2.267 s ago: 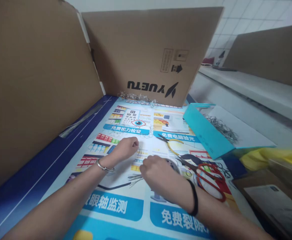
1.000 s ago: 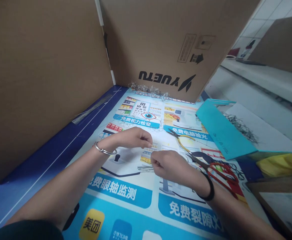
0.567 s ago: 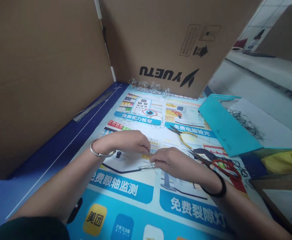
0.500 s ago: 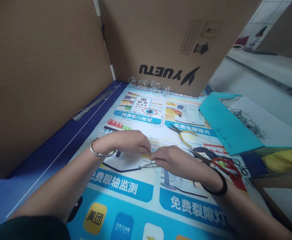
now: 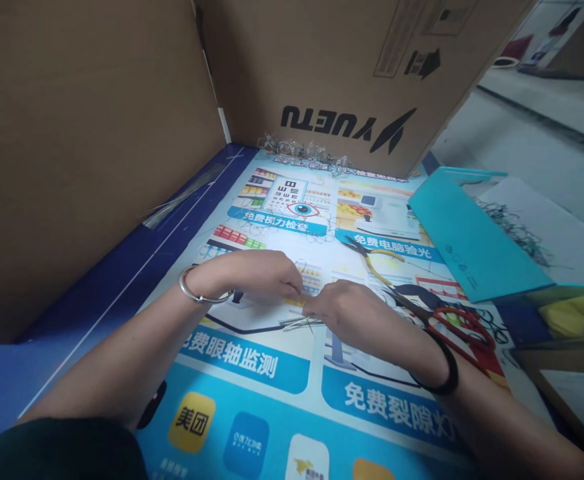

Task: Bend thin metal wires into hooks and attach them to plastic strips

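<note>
My left hand (image 5: 275,275), a metal bangle at its wrist, is closed in a pinch over the printed sheet. Just to the right, my right hand (image 5: 345,303), with a black band on the wrist, is also closed, thumb and fingertips together. The fingertips of both hands almost meet, and a thin wire seems to run between them. Several thin silvery wires (image 5: 298,324) stick out to the left from under my right hand. Pliers with yellow handles (image 5: 379,262) lie beyond my right hand. Scissors with red handles (image 5: 465,327) lie by my right forearm.
Tall cardboard panels (image 5: 342,67) wall off the back and left. At their foot lies a tangled heap of clear and silvery bits (image 5: 305,150). A teal box (image 5: 477,240) holding many thin wire pieces (image 5: 515,230) stands right. Long thin strips (image 5: 182,197) lie left.
The view has shifted slightly, so the background sits a little higher. My hands stay pinched close together; the wires under my right hand now look more fanned out.
</note>
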Tool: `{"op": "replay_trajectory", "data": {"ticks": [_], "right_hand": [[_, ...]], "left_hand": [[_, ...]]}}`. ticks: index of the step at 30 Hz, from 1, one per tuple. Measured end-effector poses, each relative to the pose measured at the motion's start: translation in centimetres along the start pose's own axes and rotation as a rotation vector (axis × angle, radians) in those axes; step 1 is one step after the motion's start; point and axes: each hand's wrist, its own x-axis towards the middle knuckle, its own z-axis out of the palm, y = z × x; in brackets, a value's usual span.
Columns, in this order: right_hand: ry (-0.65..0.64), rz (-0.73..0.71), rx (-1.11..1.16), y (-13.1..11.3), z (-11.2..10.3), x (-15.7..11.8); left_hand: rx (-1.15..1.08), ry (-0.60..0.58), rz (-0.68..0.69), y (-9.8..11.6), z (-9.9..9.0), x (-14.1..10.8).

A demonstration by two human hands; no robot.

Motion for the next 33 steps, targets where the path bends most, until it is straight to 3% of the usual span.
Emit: {"op": "replay_trajectory", "data": {"ticks": [3,8,17,23,30,33], "right_hand": [[0.020,0.002,0.031,0.0,-0.3,0.1],[0.056,0.012,0.126,0.3,-1.1,0.4],[0.142,0.095,0.027,1.4,-1.1,0.5],[0.085,0.188,-0.212,1.4,-0.7,0.6],[0.053,0.350,-0.287,1.6,-0.2,0.8],[0.097,0.369,-0.303,1.8,-0.2,0.9]], "left_hand": [[-0.003,-0.128,0.041,0.4,-0.2,0.0],[0.012,-0.141,0.023,1.0,0.0,0.3],[0.279,0.033,-0.040,1.8,0.8,0.7],[0.626,0.278,-0.020,1.9,2.1,1.1],[0.741,0.332,0.006,2.5,3.3,2.2],[0.754,0.346,0.002,2.8,3.5,2.3]]}}
